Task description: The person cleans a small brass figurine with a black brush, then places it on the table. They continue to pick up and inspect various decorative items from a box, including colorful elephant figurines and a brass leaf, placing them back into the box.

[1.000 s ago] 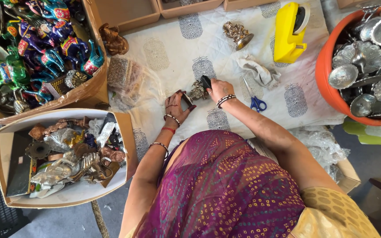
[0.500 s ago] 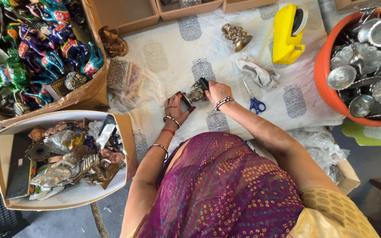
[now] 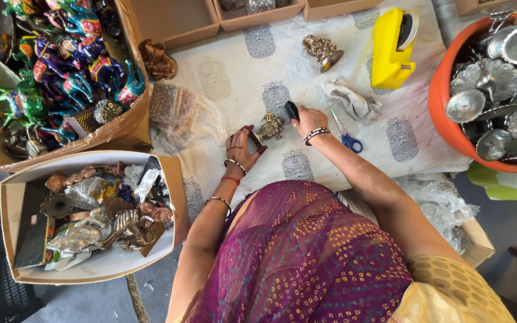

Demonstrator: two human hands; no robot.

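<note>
The small brass-coloured metal figurine (image 3: pixel 270 126) stands on the white block-printed cloth (image 3: pixel 234 84) covering the table, between the two hands. The left hand (image 3: pixel 242 146) steadies it from the side, fingers curled around a small dark flat object whose kind is hard to tell. The right hand (image 3: pixel 307 118) has its fingers closed around a dark rounded tool (image 3: pixel 292 110) held against the figurine. It looks like brushing or polishing; done well, that means bracing the base firmly on the cloth and working in short, light strokes so the piece does not tip. The figurine's far side and base are hidden by the hands, and the tool's working end is too small to make out. The blue-handled scissors (image 3: pixel 347 139) lie partly under the right wrist.
</note>
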